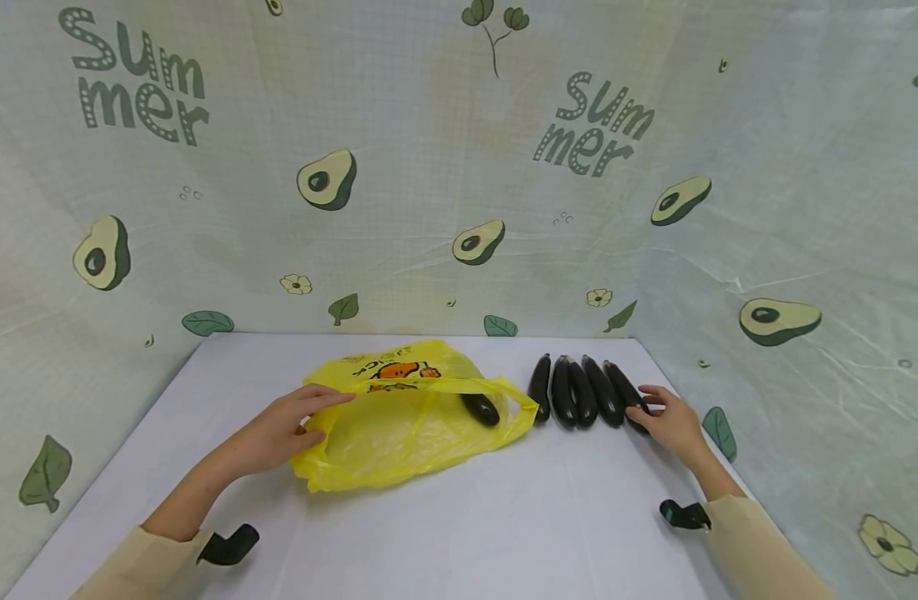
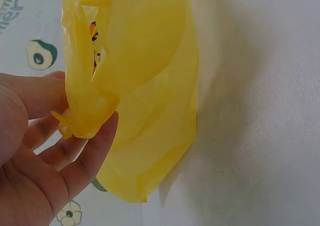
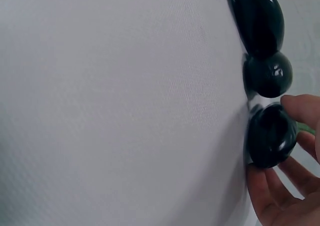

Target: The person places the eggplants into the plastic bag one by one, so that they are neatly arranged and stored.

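A yellow plastic bag (image 1: 398,450) lies on its side with its mouth facing me. One dark eggplant (image 1: 481,408) shows inside, near the right end of the opening. My left hand (image 1: 301,423) holds the bag's left edge; in the left wrist view its fingers (image 2: 95,161) bend around the gathered plastic. To the right of the bag, several glossy eggplants (image 1: 604,396) lie side by side. At the right end of that row, my right hand (image 1: 672,421) grips the near end of the last eggplant (image 3: 272,136), thumb on one side and fingers on the other.
White cloth covers the table (image 1: 504,533). Behind and along both sides hangs a pale curtain (image 1: 398,275) printed with avocados and leaves. A black wrist-worn device (image 1: 233,546) sits at the left cuff, another black device (image 1: 684,514) at the right.
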Demonstrator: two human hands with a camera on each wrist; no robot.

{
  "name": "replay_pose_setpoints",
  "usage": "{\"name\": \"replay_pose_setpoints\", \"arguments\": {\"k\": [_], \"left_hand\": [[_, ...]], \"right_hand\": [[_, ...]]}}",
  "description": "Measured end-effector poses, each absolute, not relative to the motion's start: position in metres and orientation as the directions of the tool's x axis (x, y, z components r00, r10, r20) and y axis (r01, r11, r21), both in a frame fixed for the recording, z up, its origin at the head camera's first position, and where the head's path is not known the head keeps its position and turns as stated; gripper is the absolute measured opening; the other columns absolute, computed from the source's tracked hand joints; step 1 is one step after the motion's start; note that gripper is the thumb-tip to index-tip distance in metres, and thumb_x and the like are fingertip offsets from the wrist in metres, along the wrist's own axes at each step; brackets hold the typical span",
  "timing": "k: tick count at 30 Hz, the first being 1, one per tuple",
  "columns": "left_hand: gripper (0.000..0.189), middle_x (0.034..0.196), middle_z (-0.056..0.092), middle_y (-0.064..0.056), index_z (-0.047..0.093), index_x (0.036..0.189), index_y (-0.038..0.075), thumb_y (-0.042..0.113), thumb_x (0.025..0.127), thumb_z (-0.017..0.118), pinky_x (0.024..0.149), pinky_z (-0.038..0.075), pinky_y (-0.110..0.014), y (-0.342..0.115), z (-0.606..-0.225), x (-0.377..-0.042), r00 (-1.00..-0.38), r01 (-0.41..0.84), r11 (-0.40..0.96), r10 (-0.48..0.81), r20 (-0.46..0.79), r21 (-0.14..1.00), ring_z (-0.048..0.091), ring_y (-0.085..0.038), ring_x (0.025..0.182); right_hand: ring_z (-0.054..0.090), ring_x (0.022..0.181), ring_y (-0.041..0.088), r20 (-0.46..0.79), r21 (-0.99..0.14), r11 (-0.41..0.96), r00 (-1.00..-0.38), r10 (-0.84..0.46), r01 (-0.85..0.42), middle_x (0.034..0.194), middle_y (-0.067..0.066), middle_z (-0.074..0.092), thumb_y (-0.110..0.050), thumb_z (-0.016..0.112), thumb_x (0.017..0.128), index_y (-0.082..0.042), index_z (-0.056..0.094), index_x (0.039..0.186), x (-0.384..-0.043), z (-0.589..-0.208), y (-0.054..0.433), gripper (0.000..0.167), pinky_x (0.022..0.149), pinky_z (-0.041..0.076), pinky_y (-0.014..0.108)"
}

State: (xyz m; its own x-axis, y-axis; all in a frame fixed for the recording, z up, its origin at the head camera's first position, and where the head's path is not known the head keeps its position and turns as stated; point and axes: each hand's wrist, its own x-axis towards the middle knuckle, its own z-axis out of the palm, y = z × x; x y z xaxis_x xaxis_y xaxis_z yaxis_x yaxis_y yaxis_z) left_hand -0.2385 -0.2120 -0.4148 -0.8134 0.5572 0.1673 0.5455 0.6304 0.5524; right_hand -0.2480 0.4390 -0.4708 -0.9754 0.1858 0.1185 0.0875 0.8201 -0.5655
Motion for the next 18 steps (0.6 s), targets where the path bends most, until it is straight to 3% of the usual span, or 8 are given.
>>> {"name": "replay_pose_setpoints", "arguments": {"k": [18], "left_hand": [[0.066, 0.144, 0.059, -0.012, 0.06, 0.153, 0.02, -0.007, 0.094, 0.074, 0.07, 0.05, -0.025, -0.2106, -0.4127, -0.2393, -0.801, 0.558, 0.608, 0.573, 0.175, 0.565, 0.055, -0.016, 0.095]], "right_hand": [[0.057, 0.128, 0.055, 0.022, -0.573, 0.808, -0.983, 0.184, 0.138, 0.141, 0.038, 0.057, -0.033, 0.071, 0.101, 0.004, 0.048, 0.152, -0.2492, -0.4697, 0.4447, 0.066, 0.098, 0.053, 0.063]]}}
